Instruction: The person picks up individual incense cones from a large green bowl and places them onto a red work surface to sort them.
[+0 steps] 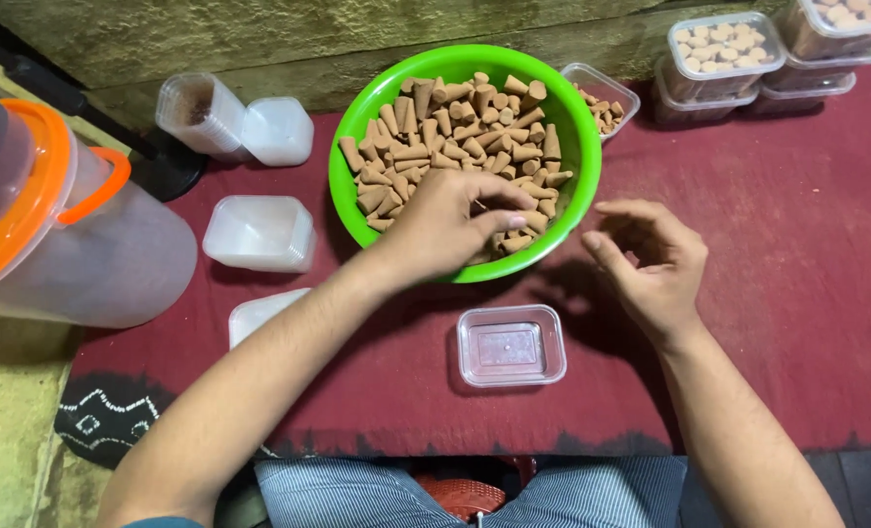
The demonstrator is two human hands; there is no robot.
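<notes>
A green bowl (577,127) heaped with tan incense cones (460,132) stands at the middle back of the dark red cloth (807,254). My left hand (450,225) reaches into the bowl's near side, fingers curled down among the cones; whether any are pinched I cannot tell. My right hand (651,259) hovers just right of the bowl, palm half up, fingers apart and holding nothing. An empty small clear plastic box (511,345) sits on the cloth in front of the bowl, between my forearms.
Stacked empty clear boxes (260,233) and lids (277,130) lie at the left. A large clear jar with an orange rim (54,215) stands far left. Filled, closed boxes (724,54) are stacked at the back right; one open box with cones (602,98) sits behind the bowl.
</notes>
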